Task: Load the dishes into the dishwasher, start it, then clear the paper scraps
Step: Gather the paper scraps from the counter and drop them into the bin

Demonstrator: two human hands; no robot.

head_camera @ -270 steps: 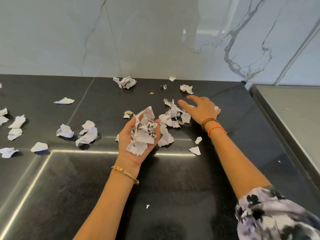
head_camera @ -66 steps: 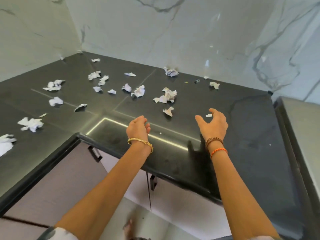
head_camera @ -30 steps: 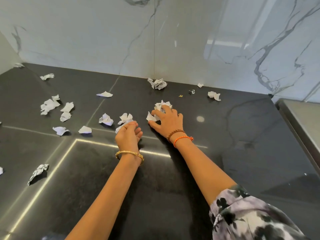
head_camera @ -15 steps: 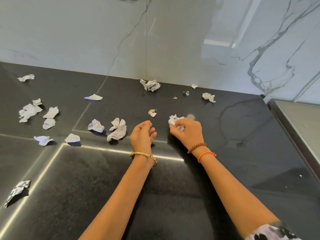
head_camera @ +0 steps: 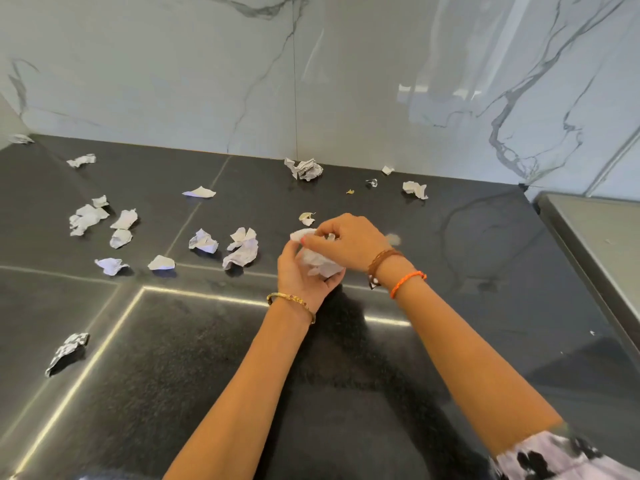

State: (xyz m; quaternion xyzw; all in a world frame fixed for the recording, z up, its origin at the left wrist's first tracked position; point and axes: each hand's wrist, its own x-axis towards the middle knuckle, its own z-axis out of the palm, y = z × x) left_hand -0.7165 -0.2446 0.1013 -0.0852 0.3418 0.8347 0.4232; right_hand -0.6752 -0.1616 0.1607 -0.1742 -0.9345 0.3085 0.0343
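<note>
A wad of white paper scraps [head_camera: 320, 263] lies in the cupped palm of my left hand [head_camera: 298, 275], just above the black countertop [head_camera: 207, 375]. My right hand [head_camera: 349, 242] sits on top of the wad, fingers pinched on it. Loose crumpled scraps remain on the counter: a pair [head_camera: 242, 251] just left of my hands, a small one [head_camera: 307, 218] right behind them, a cluster [head_camera: 100, 220] further left, a bigger ball [head_camera: 304, 168] by the wall, and one [head_camera: 415, 189] at the back right.
A marble wall [head_camera: 311, 81] closes the counter at the back. A grey steel surface [head_camera: 595, 237] adjoins the counter on the right. A dark crumpled scrap [head_camera: 67, 351] lies near the front left. Tiny bits [head_camera: 371, 182] sit near the wall.
My right hand has carried its scraps over to my left hand, which turned palm up under them. Both hands now meet on one wad.
</note>
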